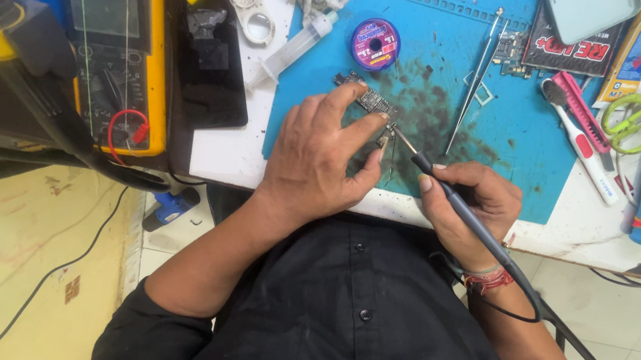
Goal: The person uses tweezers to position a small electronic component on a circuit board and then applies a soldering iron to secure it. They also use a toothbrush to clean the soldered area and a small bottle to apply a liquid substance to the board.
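So the left hand (315, 155) is pinning a small dark circuit board (370, 100) down on the blue work mat (446, 66), fingertips pressed on its edges. The right hand (472, 205) is wrapped tight around a soldering iron (447, 194), tip touching the board's near corner. Looks like mid-job to me: iron is on the joint, but the solder wick spool (374, 44) and tweezers (477, 77) sit untouched further back. Can't really see the joint itself, the fingers cover most of the board and it's too tiny. The multimeter (114, 52) sits off left, partly blocked by a dark stand.
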